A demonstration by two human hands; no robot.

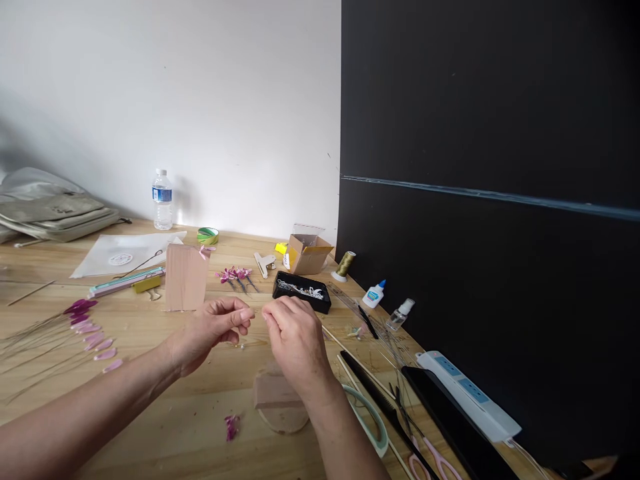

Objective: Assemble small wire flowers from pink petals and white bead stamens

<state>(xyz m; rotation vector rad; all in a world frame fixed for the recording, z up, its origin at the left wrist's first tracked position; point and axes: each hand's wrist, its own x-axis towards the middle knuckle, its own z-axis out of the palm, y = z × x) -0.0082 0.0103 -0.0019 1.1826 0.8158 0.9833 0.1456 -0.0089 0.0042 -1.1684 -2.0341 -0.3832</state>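
Two hands, left hand [210, 330] and right hand [295, 337], hover over the table [150, 413], each pinching its fingertips together on something too thin to tell.

Wooden table [190, 433] with water bottle [162, 199], black tray [301, 293], glue [374, 294]

Water btl [162, 199], glue [374, 294] — desk's far side

Matt wooden table [165, 373], clear plastic bottle [162, 199].
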